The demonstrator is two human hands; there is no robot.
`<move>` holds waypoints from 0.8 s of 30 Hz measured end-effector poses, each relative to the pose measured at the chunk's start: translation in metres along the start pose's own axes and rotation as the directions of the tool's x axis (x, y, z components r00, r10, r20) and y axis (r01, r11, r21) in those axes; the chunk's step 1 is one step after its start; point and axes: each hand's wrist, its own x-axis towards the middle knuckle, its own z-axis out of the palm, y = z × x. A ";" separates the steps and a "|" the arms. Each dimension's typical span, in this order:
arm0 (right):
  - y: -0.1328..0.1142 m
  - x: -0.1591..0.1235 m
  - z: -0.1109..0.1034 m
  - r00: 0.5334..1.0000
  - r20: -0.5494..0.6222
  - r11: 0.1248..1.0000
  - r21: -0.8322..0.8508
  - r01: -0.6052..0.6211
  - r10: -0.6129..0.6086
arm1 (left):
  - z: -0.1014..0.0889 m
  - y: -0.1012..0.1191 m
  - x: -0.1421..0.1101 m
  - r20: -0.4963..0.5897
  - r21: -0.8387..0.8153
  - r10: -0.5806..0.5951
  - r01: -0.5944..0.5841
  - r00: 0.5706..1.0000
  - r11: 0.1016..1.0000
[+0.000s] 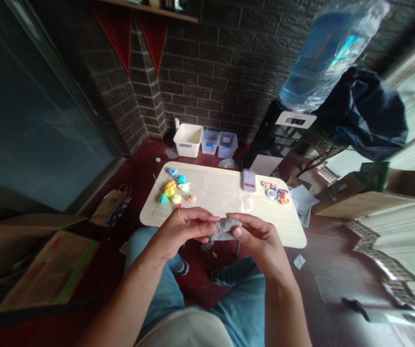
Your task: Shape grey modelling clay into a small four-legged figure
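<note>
A grey lump of clay (224,228) is pinched between both my hands, just in front of the near edge of a small light wooden table (287,224). My left hand (181,230) closes its fingers over the lump's left end. On the right end my right hand (256,236) presses with thumb and fingers. Several small coloured clay shapes (174,189) lie on the table's left part. More small coloured pieces (275,193) sit at its right. A clear plastic sheet (218,190) covers the middle.
A small box (249,180) stands at the table's far edge. White and clear bins (205,140) sit against the brick wall. A water dispenser (290,130) is at the right, cardboard boxes (48,270) at the left, a paper bag (112,206) on the floor.
</note>
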 end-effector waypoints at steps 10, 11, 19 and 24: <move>0.002 0.003 0.002 0.997 -0.063 0.995 0.097 -0.031 0.038 | 0.002 -0.013 0.005 -0.060 -0.022 0.134 -0.136 0.989 0.990; 0.002 0.004 0.004 0.997 -0.071 0.992 0.122 -0.030 0.038 | 0.002 -0.015 0.006 -0.065 -0.019 0.181 -0.183 0.981 0.983; 0.004 0.008 0.012 0.996 -0.086 0.966 0.258 -0.011 0.034 | 0.006 -0.023 0.008 0.159 -0.293 0.164 -0.112 0.974 0.950; 0.007 0.007 0.013 0.997 -0.068 0.962 0.272 -0.013 0.033 | 0.009 -0.027 0.006 0.409 -0.327 0.149 -0.008 0.900 0.945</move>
